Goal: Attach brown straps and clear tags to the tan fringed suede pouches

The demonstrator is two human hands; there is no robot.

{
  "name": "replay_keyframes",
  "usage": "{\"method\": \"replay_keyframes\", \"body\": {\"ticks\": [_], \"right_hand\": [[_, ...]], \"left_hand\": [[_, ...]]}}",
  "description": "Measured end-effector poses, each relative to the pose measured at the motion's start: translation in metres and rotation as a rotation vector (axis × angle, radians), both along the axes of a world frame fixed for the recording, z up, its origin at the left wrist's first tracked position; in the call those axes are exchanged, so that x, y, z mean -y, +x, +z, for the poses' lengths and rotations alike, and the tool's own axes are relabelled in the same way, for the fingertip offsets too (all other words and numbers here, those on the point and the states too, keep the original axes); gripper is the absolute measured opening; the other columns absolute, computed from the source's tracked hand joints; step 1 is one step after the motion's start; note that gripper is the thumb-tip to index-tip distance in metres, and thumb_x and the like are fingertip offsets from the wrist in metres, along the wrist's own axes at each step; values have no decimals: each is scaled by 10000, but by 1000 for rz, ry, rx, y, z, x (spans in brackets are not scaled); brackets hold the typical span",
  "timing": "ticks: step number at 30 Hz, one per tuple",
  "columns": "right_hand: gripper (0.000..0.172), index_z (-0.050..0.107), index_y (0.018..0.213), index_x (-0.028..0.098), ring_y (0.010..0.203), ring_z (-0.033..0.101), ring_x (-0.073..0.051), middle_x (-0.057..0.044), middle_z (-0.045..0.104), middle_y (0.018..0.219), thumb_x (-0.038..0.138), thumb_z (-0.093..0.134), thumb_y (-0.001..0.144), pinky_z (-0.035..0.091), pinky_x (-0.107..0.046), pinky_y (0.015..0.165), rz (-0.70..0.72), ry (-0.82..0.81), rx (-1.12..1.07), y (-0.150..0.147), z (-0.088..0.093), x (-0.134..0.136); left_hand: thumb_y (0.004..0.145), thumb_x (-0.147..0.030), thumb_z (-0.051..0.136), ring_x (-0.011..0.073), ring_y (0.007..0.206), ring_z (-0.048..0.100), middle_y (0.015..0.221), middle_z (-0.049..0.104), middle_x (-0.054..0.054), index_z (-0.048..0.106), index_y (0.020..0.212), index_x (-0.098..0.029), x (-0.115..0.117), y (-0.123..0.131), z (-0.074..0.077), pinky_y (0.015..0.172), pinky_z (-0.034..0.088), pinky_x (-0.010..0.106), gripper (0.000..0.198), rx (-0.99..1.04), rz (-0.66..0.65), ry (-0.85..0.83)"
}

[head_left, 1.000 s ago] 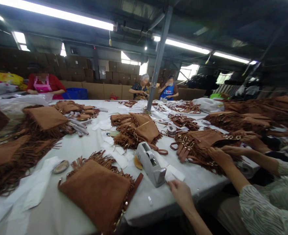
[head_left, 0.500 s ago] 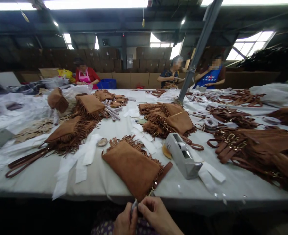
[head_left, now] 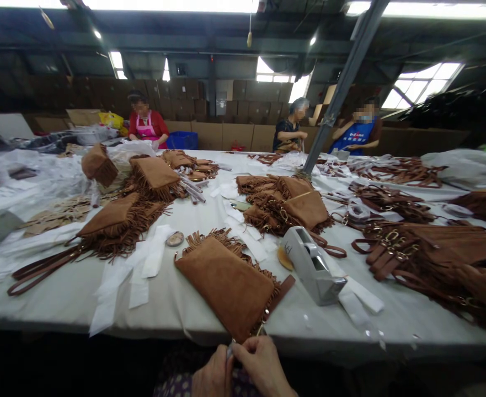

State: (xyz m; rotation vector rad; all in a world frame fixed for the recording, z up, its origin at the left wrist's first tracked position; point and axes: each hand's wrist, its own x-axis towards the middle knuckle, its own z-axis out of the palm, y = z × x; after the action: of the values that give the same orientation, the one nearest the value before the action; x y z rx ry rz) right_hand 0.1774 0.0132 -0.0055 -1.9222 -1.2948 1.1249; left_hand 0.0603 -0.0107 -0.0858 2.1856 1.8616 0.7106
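Observation:
A brown suede pouch with fringe lies flat at the front edge of the table, its near corner pointing down at my hands. Just below that corner, my left hand is closed in a pinch, and a small greyish-white bit shows at its fingertips. My right hand pinches right beside it, thumb against forefinger, by the pouch's metal clasp. What exactly the fingers grip is too small to name. A brown strap sticks out along the pouch's right side.
Right of the pouch stands a grey tape dispenser. Fringed pouches are heaped behind it, more pouches lie left, and straps with clasps lie right. A slanted metal post rises mid-table. Co-workers are across the table.
My two hands have drawn slightly closer together at the pouch's corner, the right fingers bending in more. The pouch stays in place on the table. The view has shifted slightly.

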Motion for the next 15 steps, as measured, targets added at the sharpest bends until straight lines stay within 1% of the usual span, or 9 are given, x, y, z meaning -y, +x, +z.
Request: {"method": "replay_keyframes", "body": {"ticks": [1, 3, 5, 6, 7, 9, 11, 13, 15], "right_hand": [[313, 609, 449, 136, 443, 445, -108, -8, 525, 420, 340, 564, 682, 316, -228, 462, -4, 0, -14, 0, 0, 0], [322, 599, 438, 138, 440, 437, -104, -5, 519, 414, 345, 566, 683, 315, -228, 463, -19, -3, -35, -1, 0, 1], [321, 580, 419, 142, 433, 420, -98, 2, 504, 401, 333, 573, 677, 304, -227, 458, -37, -17, -43, -1, 0, 0], [325, 565, 407, 145, 427, 409, -94, 5, 493, 392, 330, 576, 674, 295, -227, 452, -43, -25, -44, -1, -1, 0], [330, 550, 397, 148, 421, 398, -90, 9, 484, 386, 327, 580, 672, 284, -227, 446, -48, -25, -45, -1, -1, 0], [343, 526, 384, 153, 409, 380, -83, 14, 470, 374, 331, 586, 670, 264, -225, 433, -46, -17, -61, 1, -4, -1], [345, 523, 398, 157, 382, 366, -76, 17, 469, 367, 357, 589, 671, 247, -222, 410, -35, -22, -130, 4, -7, -1], [331, 527, 428, 162, 346, 356, -70, 24, 472, 364, 385, 587, 665, 238, -216, 383, -10, -65, -274, 8, -11, 0], [303, 533, 457, 162, 330, 373, -69, 26, 489, 380, 391, 592, 645, 248, -205, 364, 26, -128, -439, 13, -14, 1]], "left_hand": [[903, -332, 283, 201, 580, 668, 632, 695, 13, 548, 775, -239, 0, 0, 0, 462, 336, 305, 308, 46, -1, -9], [886, -354, 348, 210, 649, 686, 783, 741, 46, 598, 921, -228, -1, -1, 2, 492, 381, 294, 282, 183, 25, -11], [864, -370, 410, 216, 755, 698, 963, 742, 71, 586, 1099, -238, -1, -1, 7, 552, 441, 278, 322, 347, 60, -16], [855, -371, 433, 216, 806, 696, 1006, 734, 73, 575, 1149, -253, -1, -2, 11, 596, 467, 269, 347, 424, 67, -25], [847, -368, 450, 214, 846, 692, 1000, 736, 70, 583, 1156, -269, -1, -2, 14, 645, 486, 261, 351, 494, 62, -38], [829, -358, 481, 207, 881, 683, 925, 750, 63, 645, 1079, -287, -1, -2, 21, 737, 499, 250, 307, 613, 32, -66], [803, -360, 521, 201, 896, 678, 920, 752, 60, 686, 1000, -279, -1, -2, 27, 800, 493, 244, 270, 714, 42, -104], [774, -382, 558, 200, 907, 674, 944, 751, 53, 703, 942, -262, -1, -2, 29, 821, 484, 241, 252, 796, 111, -190], [746, -420, 587, 198, 872, 673, 916, 755, 48, 704, 907, -235, -3, -1, 28, 792, 483, 243, 271, 888, 190, -303]]}}
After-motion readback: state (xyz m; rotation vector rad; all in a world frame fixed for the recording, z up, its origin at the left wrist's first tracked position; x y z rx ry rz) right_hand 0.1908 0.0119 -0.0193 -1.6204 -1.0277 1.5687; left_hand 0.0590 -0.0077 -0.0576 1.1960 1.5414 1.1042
